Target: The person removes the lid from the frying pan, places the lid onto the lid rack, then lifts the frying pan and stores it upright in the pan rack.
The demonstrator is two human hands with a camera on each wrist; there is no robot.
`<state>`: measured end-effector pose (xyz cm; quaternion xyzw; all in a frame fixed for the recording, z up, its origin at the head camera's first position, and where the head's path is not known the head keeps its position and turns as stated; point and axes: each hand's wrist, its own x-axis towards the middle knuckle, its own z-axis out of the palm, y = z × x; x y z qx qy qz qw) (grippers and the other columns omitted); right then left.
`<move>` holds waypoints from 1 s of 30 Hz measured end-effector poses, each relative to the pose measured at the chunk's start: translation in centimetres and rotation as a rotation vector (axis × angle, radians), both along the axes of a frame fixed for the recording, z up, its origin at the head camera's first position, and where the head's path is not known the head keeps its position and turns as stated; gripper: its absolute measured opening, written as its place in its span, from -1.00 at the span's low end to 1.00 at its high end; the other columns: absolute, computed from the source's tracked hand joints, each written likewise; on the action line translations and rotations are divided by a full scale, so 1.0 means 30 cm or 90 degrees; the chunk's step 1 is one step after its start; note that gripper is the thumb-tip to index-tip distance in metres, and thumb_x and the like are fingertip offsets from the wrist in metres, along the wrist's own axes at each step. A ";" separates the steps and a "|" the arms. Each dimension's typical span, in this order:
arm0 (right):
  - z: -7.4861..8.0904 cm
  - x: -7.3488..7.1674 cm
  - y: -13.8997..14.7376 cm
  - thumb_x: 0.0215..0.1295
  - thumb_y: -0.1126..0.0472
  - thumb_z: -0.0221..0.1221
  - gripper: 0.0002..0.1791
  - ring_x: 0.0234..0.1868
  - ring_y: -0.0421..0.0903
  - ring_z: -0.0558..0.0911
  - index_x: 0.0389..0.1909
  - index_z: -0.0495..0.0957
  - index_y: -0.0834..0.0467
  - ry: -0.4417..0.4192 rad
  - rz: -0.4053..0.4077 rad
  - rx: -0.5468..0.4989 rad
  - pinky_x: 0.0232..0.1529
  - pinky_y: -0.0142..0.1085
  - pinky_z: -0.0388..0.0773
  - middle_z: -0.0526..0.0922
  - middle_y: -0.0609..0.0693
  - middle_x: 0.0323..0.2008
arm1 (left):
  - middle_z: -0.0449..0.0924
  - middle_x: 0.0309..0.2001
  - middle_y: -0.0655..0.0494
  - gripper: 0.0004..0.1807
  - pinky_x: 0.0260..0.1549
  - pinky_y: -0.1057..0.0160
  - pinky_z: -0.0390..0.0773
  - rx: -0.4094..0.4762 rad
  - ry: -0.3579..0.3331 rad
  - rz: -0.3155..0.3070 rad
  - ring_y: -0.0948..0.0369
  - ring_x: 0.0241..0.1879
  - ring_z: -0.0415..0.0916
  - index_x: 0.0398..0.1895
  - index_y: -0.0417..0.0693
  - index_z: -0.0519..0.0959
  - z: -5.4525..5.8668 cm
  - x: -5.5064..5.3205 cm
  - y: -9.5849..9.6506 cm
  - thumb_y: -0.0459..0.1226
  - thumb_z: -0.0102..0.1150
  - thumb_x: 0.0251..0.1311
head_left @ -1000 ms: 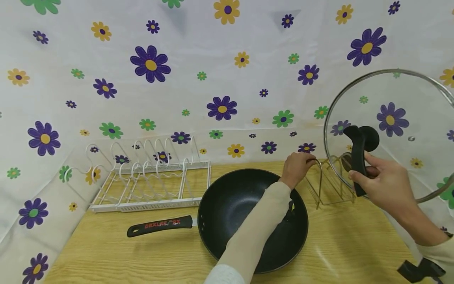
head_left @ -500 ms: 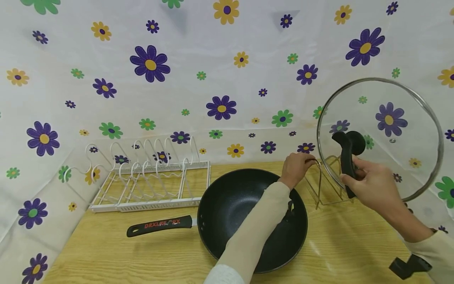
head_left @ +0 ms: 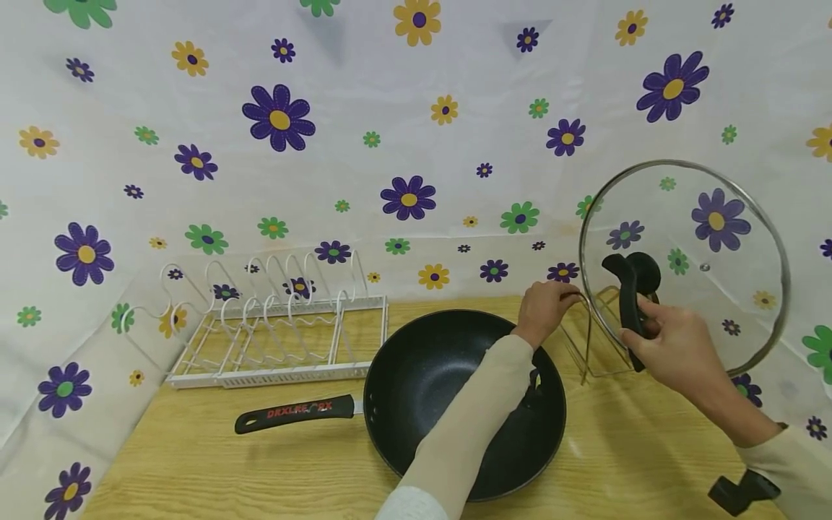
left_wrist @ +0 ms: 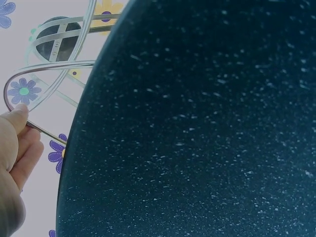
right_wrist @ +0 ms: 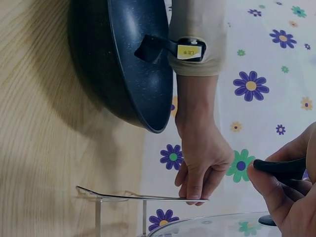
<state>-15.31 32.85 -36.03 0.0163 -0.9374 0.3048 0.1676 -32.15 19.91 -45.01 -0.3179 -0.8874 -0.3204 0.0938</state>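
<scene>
My left hand (head_left: 542,310) pinches the top bend of a small metal wire lid rack (head_left: 588,339) standing on the table right of the wok. In the left wrist view, the thumb and fingers (left_wrist: 30,140) close on the wire. My right hand (head_left: 679,350) grips the black handle (head_left: 628,303) of a glass lid (head_left: 689,224) with a metal rim. Tilted nearly upright, the lid is above and behind the rack in the head view. The right wrist view shows its rim (right_wrist: 197,219) close beside the rack; whether they touch I cannot tell.
A black wok (head_left: 416,375) lies on the wooden table (head_left: 312,469), its long handle (head_left: 295,414) pointing left. My left forearm (head_left: 474,412) crosses over it. Behind on the left stands a white wire rack (head_left: 279,372). Flower-patterned sheeting (head_left: 351,94) covers the wall.
My right hand has brought the lid left and down, nearer the wire lid rack. The left hand keeps its pinch on the rack, and the wok stays put.
</scene>
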 end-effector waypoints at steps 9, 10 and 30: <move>-0.024 -0.006 0.000 0.28 0.33 0.31 -0.31 -0.79 -0.13 0.43 0.37 0.32 0.51 -0.012 -0.004 0.007 -0.74 -0.28 0.24 0.74 0.30 -0.49 | 0.79 -0.14 0.31 -0.75 -0.22 0.61 0.52 0.007 -0.012 0.018 0.42 -0.16 0.71 -0.05 0.16 0.80 0.001 0.008 0.007 -0.06 0.20 0.39; -0.027 -0.007 0.001 0.29 0.32 0.31 -0.31 -0.80 -0.14 0.42 0.37 0.32 0.51 -0.013 -0.004 0.009 -0.74 -0.29 0.24 0.74 0.30 -0.48 | 0.79 -0.14 0.31 -0.75 -0.23 0.61 0.52 0.010 -0.018 0.021 0.41 -0.16 0.71 -0.05 0.16 0.80 0.002 0.007 0.008 -0.06 0.20 0.39; -0.057 -0.029 0.008 0.33 0.29 0.27 -0.29 -0.68 -0.11 0.61 0.39 0.26 0.53 -0.052 -0.010 0.007 -0.68 -0.26 0.37 0.72 0.43 -0.35 | 0.80 -0.17 0.25 -0.78 -0.21 0.55 0.54 0.140 -0.138 0.026 0.39 -0.11 0.70 -0.12 0.09 0.82 -0.017 -0.005 0.012 -0.09 0.28 0.33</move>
